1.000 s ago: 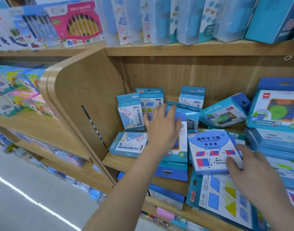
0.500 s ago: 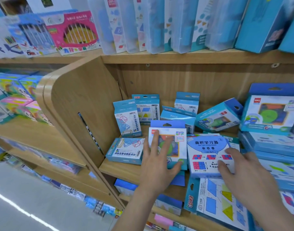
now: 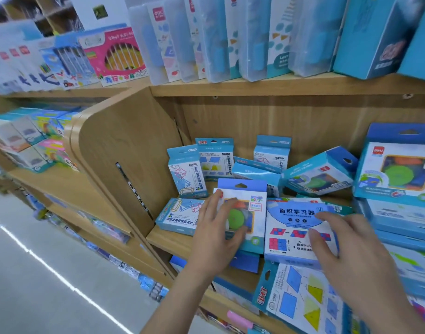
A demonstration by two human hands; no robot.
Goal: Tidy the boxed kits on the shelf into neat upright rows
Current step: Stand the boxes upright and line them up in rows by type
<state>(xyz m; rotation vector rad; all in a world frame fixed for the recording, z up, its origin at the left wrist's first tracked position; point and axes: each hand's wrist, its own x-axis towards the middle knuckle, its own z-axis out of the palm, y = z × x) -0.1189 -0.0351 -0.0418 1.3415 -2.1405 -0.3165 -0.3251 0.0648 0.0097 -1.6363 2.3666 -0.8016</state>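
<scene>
Left grip: open, fingers straight and spread, laid flat on the front of the green-disc box, thumb low on the same face. Right grip: open too, fingers a little bent, tips resting on the face of the area box; blurred, so no finer detail of the hold.

Green-disc box: at the front of the shelf, front turned up and outward, hang tab at the far end.

- Just right of green-disc box, edge to edge with it: area box, lying face up on other boxes.
- Just left of green-disc box: flat frame box, lying down, print upside down.
- Behind and left of green-disc box: 2 small boxes standing upright side by side, tall frame box and trapezoid box.
- Straight behind green-disc box: low box on its long side, then 1 upright back box near the rear wall.
- Behind and right of green-disc box: tilted box, leaning sideways.
- Well right of green-disc box: big box, upright on a stack.
- Below and right of green-disc box, nearer the camera: triangle box, face up.
- Left of green-disc box, past flat frame box: wooden side panel.
</scene>
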